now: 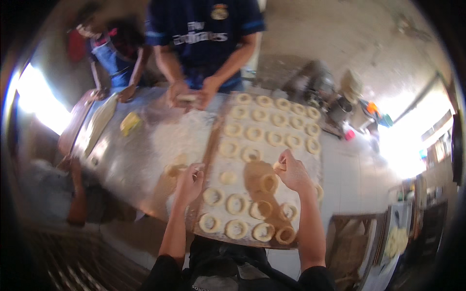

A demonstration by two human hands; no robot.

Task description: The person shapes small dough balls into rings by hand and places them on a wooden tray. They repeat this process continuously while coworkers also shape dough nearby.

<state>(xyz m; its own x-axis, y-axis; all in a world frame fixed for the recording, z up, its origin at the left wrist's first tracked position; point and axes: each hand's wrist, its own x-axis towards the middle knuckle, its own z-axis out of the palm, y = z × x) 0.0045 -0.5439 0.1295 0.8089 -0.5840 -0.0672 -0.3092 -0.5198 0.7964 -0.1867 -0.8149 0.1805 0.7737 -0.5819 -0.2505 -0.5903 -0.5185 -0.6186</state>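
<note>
My right hand (293, 174) pinches a pale dough piece (279, 166) above a floured board (252, 179) laid with several rows of dough rings (237, 204). A flat dough disc (228, 177) lies among the rings. My left hand (189, 182) is over the board's left edge with fingers curled; whether the pale bit at its fingertips is dough or flour I cannot make out. Beside it, on the metal table (116, 160), are a blurred dough piece (172, 169) and a spread of flour (174, 133).
A person in a dark blue shirt (204, 58) handles dough across the table. Another in an apron (114, 58) holds a long dough strip (99, 123). Someone's arm (76, 194) is at the left. Pots (340, 111) stand behind the board; a tray of pale dough (395, 242) is at lower right.
</note>
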